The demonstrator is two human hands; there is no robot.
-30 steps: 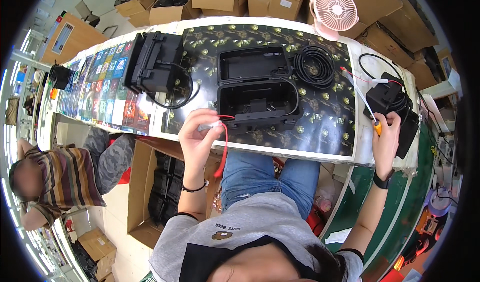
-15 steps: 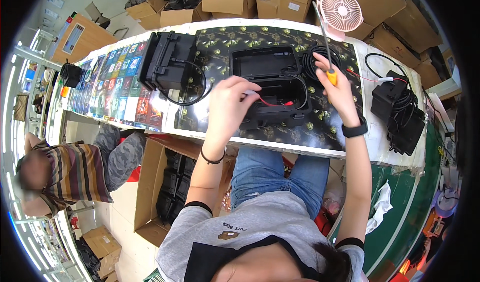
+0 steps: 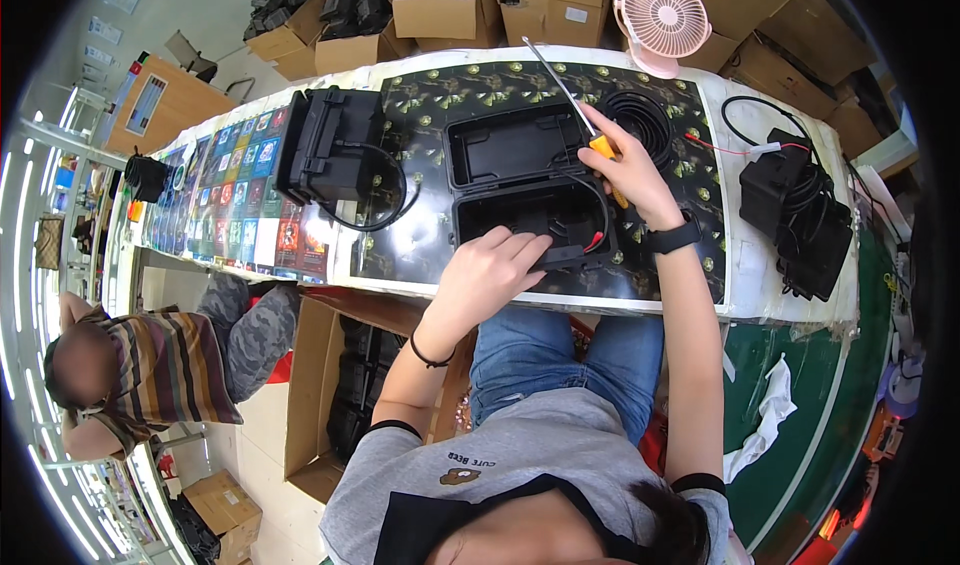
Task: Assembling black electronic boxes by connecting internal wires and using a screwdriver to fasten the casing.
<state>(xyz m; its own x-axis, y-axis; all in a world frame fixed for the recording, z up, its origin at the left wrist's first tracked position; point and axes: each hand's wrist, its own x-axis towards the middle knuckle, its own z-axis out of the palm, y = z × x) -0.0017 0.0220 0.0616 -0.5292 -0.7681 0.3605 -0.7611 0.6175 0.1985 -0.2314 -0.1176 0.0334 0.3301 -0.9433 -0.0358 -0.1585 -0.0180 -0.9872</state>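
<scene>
A black plastic case (image 3: pixel 470 212) lies on the table in front of me, its lid (image 3: pixel 520 143) folded back on the far side. My left hand (image 3: pixel 492 273) curls over the case's near wall, fingers on the rim and thumb outside. In my right hand (image 3: pixel 628 170), beyond the case's right side, is a screwdriver with a yellow handle (image 3: pixel 602 147). Its long metal shaft points up and to the left, over the lid. Inside the case, at its right end, a red wire end (image 3: pixel 598 239) shows beside a black cable. The case's near left corner is partly behind my left hand.
A coiled black cable (image 3: pixel 640 125) lies right of the lid. On the left stands a closed black case (image 3: pixel 335 145) with a looped cable. Another black unit with cables (image 3: pixel 790 205) sits at the right. A pink fan (image 3: pixel 662 17) stands at the far edge. A seated person (image 3: pixel 150 370) is at the left.
My left hand has let go of the red wire and moved down to the case's near wall. My right hand has shifted left and lower, tipping the screwdriver leftward. The case has turned slightly.
</scene>
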